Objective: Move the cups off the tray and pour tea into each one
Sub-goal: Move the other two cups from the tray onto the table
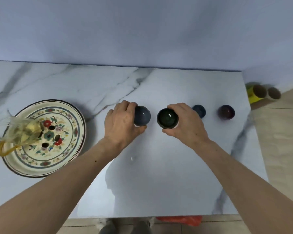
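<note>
1. Tray [46, 168], floral and round, sits well left of the left hand [120, 123], a glass teapot [22, 130] blurred on it.
2. Left hand grips the grey cup [142, 115]; right hand [186, 122] grips the dark green cup [167, 118].
3. Blue cup [200, 111], half hidden behind the right hand; purple cup [226, 112] beyond.

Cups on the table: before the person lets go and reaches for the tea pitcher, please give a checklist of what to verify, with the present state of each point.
1. All cups off the floral tray: ok, no cup on it.
2. Four cups in one row: ok; grey-blue cup, dark green cup, dark blue cup, purple cup.
3. Cups upright, mouths up: ok.
4. Grips released: not ok; left hand holds the grey-blue cup, right hand the dark green one.
5. Held cups resting on the table: cannot tell.
6. Glass pitcher holds tea: ok, yellowish liquid visible; it stands on the tray.
</note>
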Tool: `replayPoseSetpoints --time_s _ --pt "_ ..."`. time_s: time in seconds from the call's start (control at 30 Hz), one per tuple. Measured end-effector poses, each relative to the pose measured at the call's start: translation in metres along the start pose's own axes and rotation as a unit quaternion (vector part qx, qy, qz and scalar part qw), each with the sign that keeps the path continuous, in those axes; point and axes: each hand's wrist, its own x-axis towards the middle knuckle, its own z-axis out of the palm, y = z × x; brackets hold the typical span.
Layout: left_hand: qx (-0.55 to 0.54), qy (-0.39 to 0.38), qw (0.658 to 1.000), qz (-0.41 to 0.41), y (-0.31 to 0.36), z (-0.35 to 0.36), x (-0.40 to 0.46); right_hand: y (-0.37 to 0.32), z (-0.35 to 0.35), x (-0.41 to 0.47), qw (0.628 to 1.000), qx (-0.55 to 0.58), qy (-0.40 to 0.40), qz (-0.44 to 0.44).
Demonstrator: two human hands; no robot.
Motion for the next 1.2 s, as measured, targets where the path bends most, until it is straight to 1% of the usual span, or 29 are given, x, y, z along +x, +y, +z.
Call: replayPoseSetpoints --time_s 0.17,0.43,0.53,0.8,1.0,1.2 --pt "-0.010 -0.021 0.999 0.033 0.051 0.025 0.019 0.053 -0.026 -0.007 0.999 -0.009 0.013 0.032" --pt "-0.015 -0.048 0.996 0.074 0.121 0.069 0.025 0.139 -0.043 -0.035 0.995 -0.002 0.046 0.091" --pt "-0.012 -0.061 0.996 0.067 0.146 0.086 0.022 0.169 -0.048 -0.042 0.995 -0.001 0.041 0.092" --pt "-0.005 -0.064 0.998 0.010 0.202 0.130 0.009 0.239 -0.056 -0.049 0.998 -0.007 -0.012 0.058" --pt "-0.007 -0.072 0.997 0.000 0.216 0.156 -0.008 0.273 -0.047 -0.059 0.998 0.000 -0.012 0.064" --pt "0.002 -0.072 0.997 -0.009 0.218 0.172 -0.019 0.282 -0.036 -0.072 0.998 0.015 -0.014 0.067"
